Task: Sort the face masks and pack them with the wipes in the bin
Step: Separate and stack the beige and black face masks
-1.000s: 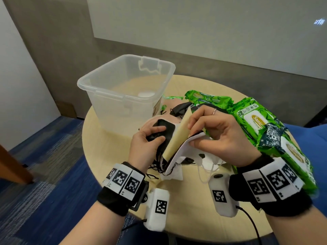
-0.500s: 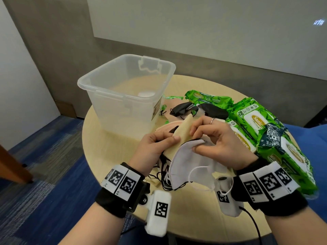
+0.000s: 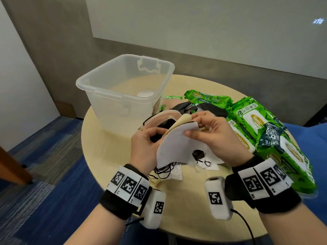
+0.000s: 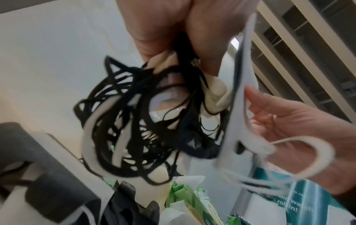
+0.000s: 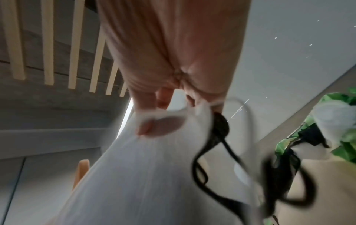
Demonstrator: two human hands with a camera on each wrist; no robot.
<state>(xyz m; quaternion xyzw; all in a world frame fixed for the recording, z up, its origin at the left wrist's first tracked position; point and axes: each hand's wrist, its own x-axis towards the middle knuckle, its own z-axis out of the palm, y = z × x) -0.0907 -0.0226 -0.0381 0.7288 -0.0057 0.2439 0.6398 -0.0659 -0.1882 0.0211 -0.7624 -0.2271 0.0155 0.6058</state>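
**Both hands on the mask bundle, above the near middle of the counter**

Your left hand point(image 3: 143, 147) holds a mixed bundle of face masks point(image 3: 166, 126) upright over the round counter point(image 3: 99, 135). Its fingers point(image 4: 154, 27) are curled around the gathered ends, and a tangle of black and white ear loops point(image 4: 134, 121) hangs below the grip.

Your right hand point(image 3: 214, 137) has its thumb and fingers pinching the top edge of a white mask point(image 3: 178, 147), the nearest one in the bundle. The right wrist view shows the thumb tip pressed onto the white fabric point(image 5: 146, 175); that picture is blurred, so you cannot tell how the other fingers lie. Behind the white mask sits a cream mask point(image 3: 182, 120), then black and pale pink ones.

More masks lie flat on the counter: white ones with a black loop just under your right hand point(image 3: 210, 163), black ones farther off point(image 3: 184, 106) beside the bin.

The clear plastic bin point(image 3: 113, 89) stands at the far left of the counter, open, with no lid on it. No masks or wipes show inside.

Green wipes packs point(image 3: 253, 119) are stacked along the right side of the counter, from far to near, just beside your right wrist.
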